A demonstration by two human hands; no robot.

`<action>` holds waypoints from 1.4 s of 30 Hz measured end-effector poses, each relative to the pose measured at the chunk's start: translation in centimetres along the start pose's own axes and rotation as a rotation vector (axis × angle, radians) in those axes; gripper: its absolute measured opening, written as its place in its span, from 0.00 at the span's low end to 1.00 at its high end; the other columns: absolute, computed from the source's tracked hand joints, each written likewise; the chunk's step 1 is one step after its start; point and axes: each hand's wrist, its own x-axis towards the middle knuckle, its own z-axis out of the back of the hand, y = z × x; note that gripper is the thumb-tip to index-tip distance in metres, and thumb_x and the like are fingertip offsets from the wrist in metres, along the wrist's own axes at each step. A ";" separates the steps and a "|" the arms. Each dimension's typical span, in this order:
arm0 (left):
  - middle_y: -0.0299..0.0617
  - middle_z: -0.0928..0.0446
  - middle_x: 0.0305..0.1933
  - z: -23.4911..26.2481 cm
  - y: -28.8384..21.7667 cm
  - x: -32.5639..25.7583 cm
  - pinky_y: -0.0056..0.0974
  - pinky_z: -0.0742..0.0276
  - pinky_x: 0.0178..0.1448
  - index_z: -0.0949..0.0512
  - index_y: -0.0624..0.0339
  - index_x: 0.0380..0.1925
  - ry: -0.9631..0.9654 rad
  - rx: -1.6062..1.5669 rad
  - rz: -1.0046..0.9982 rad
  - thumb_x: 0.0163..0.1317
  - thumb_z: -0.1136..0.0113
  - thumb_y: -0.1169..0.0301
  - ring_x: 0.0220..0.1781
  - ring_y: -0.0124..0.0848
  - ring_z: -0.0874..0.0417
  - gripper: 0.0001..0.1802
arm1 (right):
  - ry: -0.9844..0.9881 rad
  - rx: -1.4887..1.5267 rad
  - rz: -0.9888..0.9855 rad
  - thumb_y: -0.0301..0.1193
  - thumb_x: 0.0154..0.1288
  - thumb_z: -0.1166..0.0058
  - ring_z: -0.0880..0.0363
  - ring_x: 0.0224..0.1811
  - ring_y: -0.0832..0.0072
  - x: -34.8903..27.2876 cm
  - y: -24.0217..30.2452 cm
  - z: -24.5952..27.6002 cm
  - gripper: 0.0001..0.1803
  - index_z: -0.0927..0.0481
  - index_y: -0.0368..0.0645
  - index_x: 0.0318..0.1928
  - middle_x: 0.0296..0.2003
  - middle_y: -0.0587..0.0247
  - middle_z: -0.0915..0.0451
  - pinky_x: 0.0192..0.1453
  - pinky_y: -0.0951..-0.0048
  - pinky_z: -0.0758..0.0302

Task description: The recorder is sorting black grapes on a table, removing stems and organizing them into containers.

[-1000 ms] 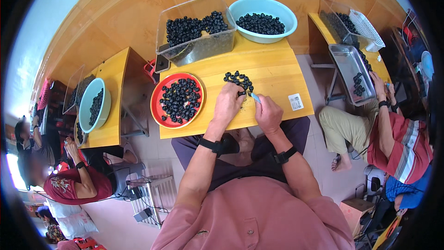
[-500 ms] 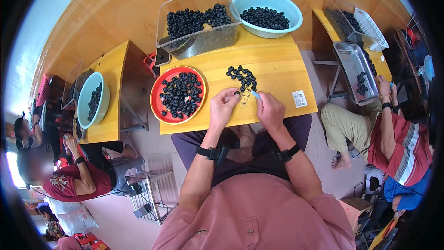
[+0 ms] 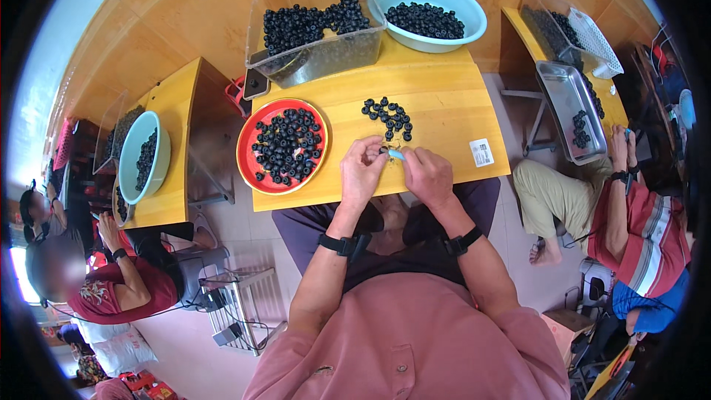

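Both hands meet at the near edge of the yellow table (image 3: 444,115). The left hand (image 3: 361,172) pinches a dark berry (image 3: 383,151); the right hand (image 3: 427,175) grips what looks like a small light-blue tool (image 3: 397,154). A loose pile of berries (image 3: 388,116) lies at twelve o'clock, the red plate (image 3: 248,150) at nine.

Smooth varnished wooden table (image 3: 444,104); glossy red plastic plate (image 3: 248,150); clear plastic bin (image 3: 315,55); matt turquoise plastic bowl (image 3: 474,26); dull metal tray (image 3: 561,96).
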 end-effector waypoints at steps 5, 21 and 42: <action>0.40 0.17 0.43 0.1 0.0 -0.1 0.29 0.18 0.50 0.18 0.67 0.53 -0.003 0.008 -0.032 0.61 0.32 0.86 0.43 0.23 0.16 0.19 | 0.027 -0.013 0.006 0.29 0.65 0.41 0.19 0.26 0.66 0.1 0.0 0.0 0.03 0.17 0.45 0.38 0.24 0.63 0.26 0.29 0.63 0.22; 0.41 0.18 0.41 0.4 0.6 -0.2 0.31 0.17 0.47 0.16 0.66 0.47 -0.069 -0.093 -0.061 0.62 0.30 0.84 0.42 0.26 0.15 0.13 | 0.065 -0.050 -0.065 0.28 0.67 0.44 0.17 0.27 0.64 0.6 0.2 0.2 0.03 0.19 0.44 0.36 0.25 0.61 0.24 0.29 0.62 0.20; 0.51 0.16 0.40 3.5 -3.1 3.8 0.43 0.18 0.45 0.13 0.63 0.41 -0.062 0.561 -0.284 0.63 0.30 0.72 0.39 0.42 0.14 0.09 | -0.088 0.032 -0.170 0.30 0.66 0.39 0.18 0.29 0.61 -0.4 -0.3 -0.2 0.08 0.16 0.46 0.44 0.29 0.62 0.20 0.32 0.60 0.21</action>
